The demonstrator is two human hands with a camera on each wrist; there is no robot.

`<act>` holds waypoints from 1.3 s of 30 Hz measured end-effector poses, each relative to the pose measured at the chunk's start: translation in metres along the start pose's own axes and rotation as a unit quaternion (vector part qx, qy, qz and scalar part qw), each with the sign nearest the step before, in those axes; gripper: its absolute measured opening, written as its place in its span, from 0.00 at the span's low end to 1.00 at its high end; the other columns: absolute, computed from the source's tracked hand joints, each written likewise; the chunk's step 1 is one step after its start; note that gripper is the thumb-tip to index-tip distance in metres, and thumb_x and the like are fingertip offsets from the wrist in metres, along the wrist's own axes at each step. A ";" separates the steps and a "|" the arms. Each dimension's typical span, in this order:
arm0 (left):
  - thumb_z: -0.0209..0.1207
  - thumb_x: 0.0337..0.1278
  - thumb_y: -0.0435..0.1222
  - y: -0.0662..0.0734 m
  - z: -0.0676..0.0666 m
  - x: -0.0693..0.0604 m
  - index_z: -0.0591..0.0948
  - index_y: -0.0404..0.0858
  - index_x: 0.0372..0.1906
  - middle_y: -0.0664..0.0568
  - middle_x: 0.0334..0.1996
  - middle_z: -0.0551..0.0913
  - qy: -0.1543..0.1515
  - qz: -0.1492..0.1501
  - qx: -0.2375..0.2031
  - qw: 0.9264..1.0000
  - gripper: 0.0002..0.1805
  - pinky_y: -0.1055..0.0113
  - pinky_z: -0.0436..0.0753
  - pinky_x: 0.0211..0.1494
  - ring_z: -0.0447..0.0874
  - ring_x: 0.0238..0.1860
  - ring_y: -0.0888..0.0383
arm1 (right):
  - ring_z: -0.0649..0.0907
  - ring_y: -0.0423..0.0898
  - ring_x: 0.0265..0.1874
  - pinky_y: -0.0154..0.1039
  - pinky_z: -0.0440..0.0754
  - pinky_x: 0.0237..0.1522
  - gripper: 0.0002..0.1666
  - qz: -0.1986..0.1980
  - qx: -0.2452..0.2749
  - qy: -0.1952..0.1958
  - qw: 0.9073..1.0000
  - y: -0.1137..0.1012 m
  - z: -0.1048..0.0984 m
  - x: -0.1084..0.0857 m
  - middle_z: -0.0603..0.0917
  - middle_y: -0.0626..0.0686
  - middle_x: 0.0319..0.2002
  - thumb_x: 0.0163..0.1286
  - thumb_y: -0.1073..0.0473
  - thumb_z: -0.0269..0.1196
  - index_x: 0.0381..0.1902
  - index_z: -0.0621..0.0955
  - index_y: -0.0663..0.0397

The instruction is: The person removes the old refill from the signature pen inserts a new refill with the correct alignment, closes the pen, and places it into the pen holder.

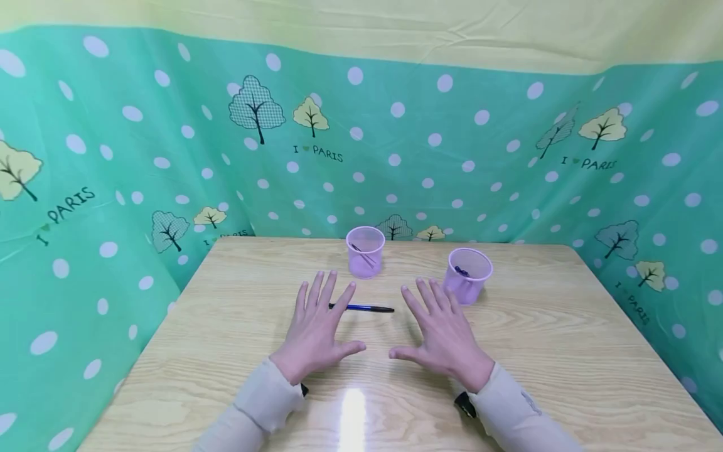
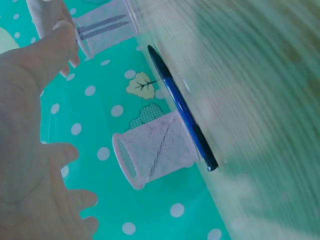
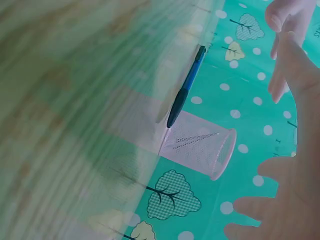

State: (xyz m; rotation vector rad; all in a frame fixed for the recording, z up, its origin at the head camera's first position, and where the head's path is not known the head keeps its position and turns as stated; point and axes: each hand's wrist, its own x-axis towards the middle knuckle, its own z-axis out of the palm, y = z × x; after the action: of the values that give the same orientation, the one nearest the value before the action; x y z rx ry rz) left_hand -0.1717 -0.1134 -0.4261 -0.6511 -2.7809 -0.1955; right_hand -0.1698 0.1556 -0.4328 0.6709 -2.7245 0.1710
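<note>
A pen (image 1: pixel 369 308) with a blue barrel and black ends lies crosswise on the wooden table, just beyond the hands. My left hand (image 1: pixel 316 329) is held palm down with fingers straight and spread, its fingers overlapping the pen's left end in the head view. To the right, my right hand (image 1: pixel 446 333) mirrors it, fingers spread, thumb pointing toward the left one. Neither hand holds anything. The whole pen (image 2: pixel 181 107) shows in the left wrist view, apart from the fingers. In the right wrist view the pen (image 3: pixel 186 87) lies near a mesh cup (image 3: pixel 200 142).
Behind the pen stands a lilac mesh cup (image 1: pixel 366 257) with thin dark sticks inside. A second lilac mesh cup (image 1: pixel 464 285), with small dark things in it, stands beyond my right fingertips. A green dotted curtain (image 1: pixel 412 144) surrounds the table (image 1: pixel 536 351).
</note>
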 end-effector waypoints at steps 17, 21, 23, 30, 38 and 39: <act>0.61 0.47 0.65 -0.009 0.003 0.016 0.58 0.48 0.74 0.40 0.74 0.51 -0.034 0.010 -0.014 0.999 0.50 0.43 0.45 0.72 0.39 0.74 0.40 | 0.58 0.63 0.70 0.61 0.56 0.66 0.63 -0.003 0.015 -0.021 1.000 -0.001 0.011 0.014 0.60 0.61 0.71 0.47 0.15 0.53 0.74 0.59 0.44; 0.62 0.47 0.63 -0.010 0.003 0.020 0.59 0.48 0.73 0.40 0.73 0.52 -0.043 0.005 -0.027 0.999 0.49 0.44 0.46 0.72 0.42 0.74 0.40 | 0.59 0.63 0.69 0.61 0.57 0.66 0.63 -0.004 0.019 -0.032 0.999 -0.002 0.014 0.018 0.60 0.61 0.71 0.47 0.15 0.53 0.73 0.60 0.44; 0.62 0.48 0.62 -0.011 0.004 0.022 0.60 0.47 0.73 0.40 0.73 0.54 -0.047 0.004 -0.028 0.999 0.49 0.44 0.48 0.71 0.44 0.73 0.40 | 0.59 0.62 0.69 0.61 0.57 0.65 0.63 -0.004 0.026 -0.033 0.999 -0.004 0.015 0.021 0.59 0.60 0.71 0.47 0.16 0.54 0.73 0.60 0.44; 0.64 0.50 0.56 -0.014 0.007 0.029 0.65 0.41 0.70 0.38 0.71 0.58 -0.052 0.007 -0.039 0.998 0.44 0.48 0.53 0.71 0.48 0.73 0.40 | 0.60 0.61 0.69 0.60 0.59 0.65 0.61 0.000 0.046 -0.039 0.998 -0.009 0.018 0.032 0.59 0.59 0.72 0.49 0.19 0.57 0.73 0.60 0.45; 0.67 0.51 0.47 -0.015 0.012 0.036 0.70 0.37 0.66 0.36 0.67 0.64 -0.052 0.019 -0.044 0.997 0.38 0.48 0.60 0.68 0.58 0.69 0.39 | 0.63 0.61 0.67 0.58 0.62 0.64 0.59 0.013 0.066 -0.060 0.996 -0.010 0.023 0.043 0.62 0.61 0.70 0.51 0.22 0.59 0.73 0.61 0.47; 0.67 0.51 0.46 -0.015 0.013 0.037 0.70 0.37 0.66 0.36 0.67 0.65 -0.053 0.019 -0.044 0.997 0.37 0.48 0.61 0.68 0.59 0.68 0.39 | 0.64 0.60 0.67 0.58 0.64 0.63 0.59 0.013 0.068 -0.059 0.996 -0.010 0.024 0.044 0.63 0.61 0.69 0.51 0.22 0.59 0.73 0.61 0.48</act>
State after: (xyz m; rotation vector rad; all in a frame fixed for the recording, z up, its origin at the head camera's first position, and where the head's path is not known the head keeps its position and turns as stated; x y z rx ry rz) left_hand -0.2129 -0.1089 -0.4282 -0.7560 -2.8711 -0.2864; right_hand -0.2088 0.1231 -0.4393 0.7021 -2.8561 0.3351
